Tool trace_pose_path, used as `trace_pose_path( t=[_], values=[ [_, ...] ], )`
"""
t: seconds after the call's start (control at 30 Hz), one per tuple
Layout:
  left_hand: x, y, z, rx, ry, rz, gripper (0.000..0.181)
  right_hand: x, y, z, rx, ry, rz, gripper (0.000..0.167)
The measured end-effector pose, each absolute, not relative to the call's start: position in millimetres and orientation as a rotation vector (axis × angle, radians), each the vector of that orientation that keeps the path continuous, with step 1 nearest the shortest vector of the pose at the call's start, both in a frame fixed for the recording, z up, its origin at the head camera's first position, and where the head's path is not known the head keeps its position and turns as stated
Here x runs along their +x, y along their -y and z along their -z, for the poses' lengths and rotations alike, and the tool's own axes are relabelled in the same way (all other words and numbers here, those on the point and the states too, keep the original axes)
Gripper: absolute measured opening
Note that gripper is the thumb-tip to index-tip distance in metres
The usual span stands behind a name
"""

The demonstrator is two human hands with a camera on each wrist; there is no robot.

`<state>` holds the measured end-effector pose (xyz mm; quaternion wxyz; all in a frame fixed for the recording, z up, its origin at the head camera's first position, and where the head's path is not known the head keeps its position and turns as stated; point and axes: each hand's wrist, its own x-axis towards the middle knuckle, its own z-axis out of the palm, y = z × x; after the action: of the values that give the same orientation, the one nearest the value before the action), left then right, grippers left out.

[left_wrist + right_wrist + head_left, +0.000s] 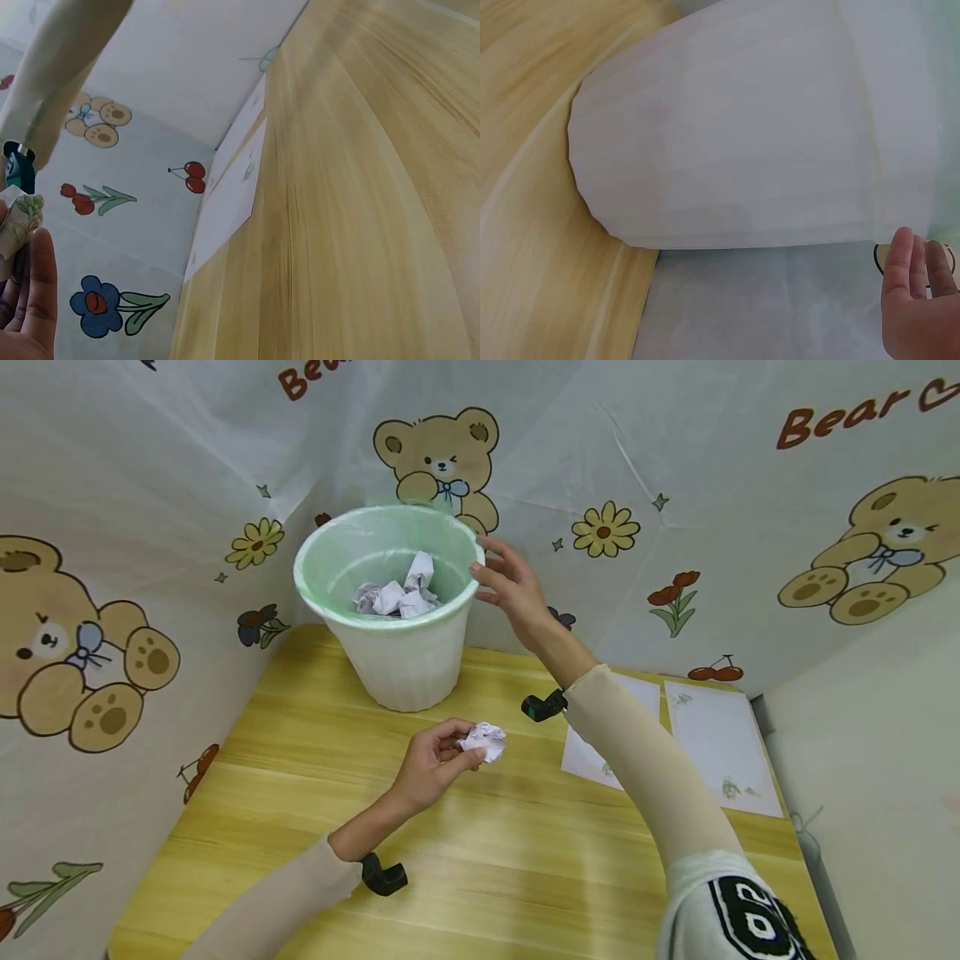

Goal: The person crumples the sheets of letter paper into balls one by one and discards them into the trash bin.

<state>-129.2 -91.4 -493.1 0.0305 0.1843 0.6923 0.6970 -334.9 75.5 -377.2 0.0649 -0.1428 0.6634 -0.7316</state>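
Your left hand [435, 764] pinches a crumpled paper ball [483, 742] between thumb and bent fingers, above the wood-grain tabletop [525, 885]. Your right hand [517, 593], fingers nearly straight, touches the right rim of the wastebasket [397, 660]; whether your thumb hooks over it is hard to tell. Crumpled papers [390, 598] lie inside the wastebasket. Two flat paper sheets [720, 747] lie right of it, one partly hidden by your right sleeve [637, 752].

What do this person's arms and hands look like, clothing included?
The left hand and right hand are gloveless. The left sleeve and right sleeve are plain beige, each with a small black device at the cuff. A pale upper sleeve on the right bears a black patch with white characters.
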Motion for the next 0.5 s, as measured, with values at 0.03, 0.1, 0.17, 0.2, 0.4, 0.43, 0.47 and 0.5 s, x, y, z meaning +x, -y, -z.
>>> trace_pose_path(
  t=[0.03,0.1,0.17,0.2,0.4,0.43,0.47,0.5],
  values=[
    [-129,92,493,0.565,-2.134,-2.147,0.026,-335,-75,377,-0.434,-2.005,2.205,0.053],
    [-128,92,492,0.556,-2.136,-2.144,0.026,-334,-75,377,-0.436,-2.000,2.206,0.052],
    [-128,93,491,0.553,-2.143,-2.141,0.027,-334,-75,377,-0.438,-2.000,2.202,0.052],
    [-129,94,491,0.556,-2.148,-2.140,0.027,-334,-75,377,-0.437,-2.001,2.200,0.053],
    [-133,98,483,0.555,-2.184,-2.124,0.031,-335,-77,376,-0.405,-2.004,2.192,0.054],
    [-134,99,480,0.555,-2.189,-2.125,0.031,-335,-76,376,-0.399,-2.003,2.192,0.053],
    [-134,101,477,0.555,-2.196,-2.127,0.031,-335,-76,376,-0.397,-2.005,2.191,0.053],
    [-135,103,474,0.561,-2.204,-2.128,0.031,-334,-76,376,-0.398,-2.007,2.191,0.053]
  ],
)
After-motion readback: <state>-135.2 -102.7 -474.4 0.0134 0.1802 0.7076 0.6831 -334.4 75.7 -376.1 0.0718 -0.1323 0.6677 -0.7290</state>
